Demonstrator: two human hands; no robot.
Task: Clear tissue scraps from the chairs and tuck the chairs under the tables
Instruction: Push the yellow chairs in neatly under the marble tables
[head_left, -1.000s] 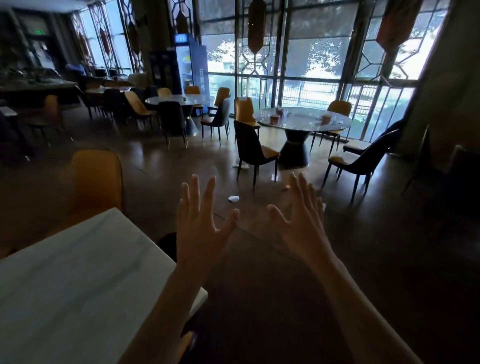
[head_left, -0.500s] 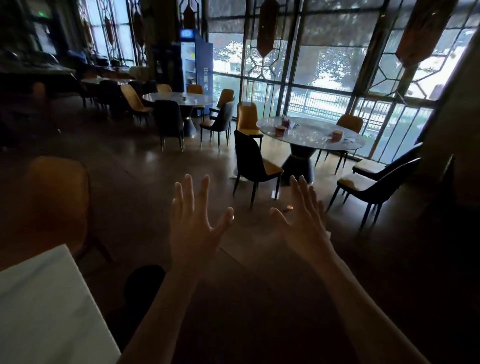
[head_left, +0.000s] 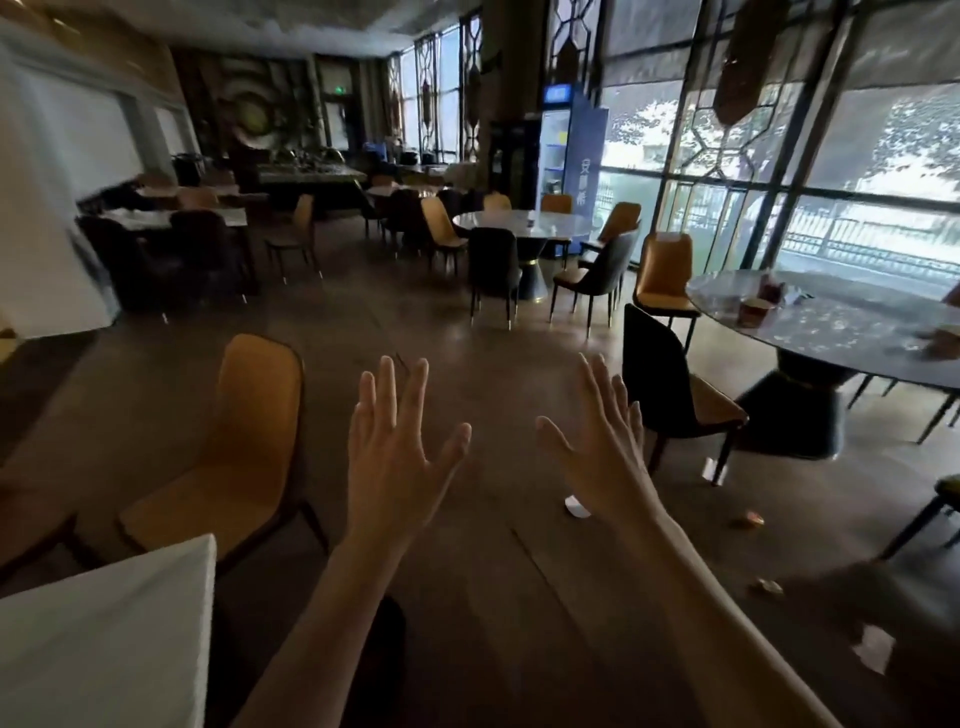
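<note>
Tissue scraps (head_left: 576, 506) are lying on the floor (head_left: 467, 332), one just beside my right hand (head_left: 605, 457) in view, touching nothing. I am holding my left hand (head_left: 395, 457) and right hand up, fingers spread wide and empty, the orange chair (head_left: 234, 447) standing left of them.

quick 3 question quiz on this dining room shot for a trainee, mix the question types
1. True or false: the left hand holds a tissue scrap.
2. The orange chair nearest the white table is: A tucked under it, B pulled out from it, C tipped over.
3. Fill in: the pale scrap near the right hand lies on the ____.

Key: 1 false, both hands are open with fingers spread; 2 B; 3 floor.
</note>
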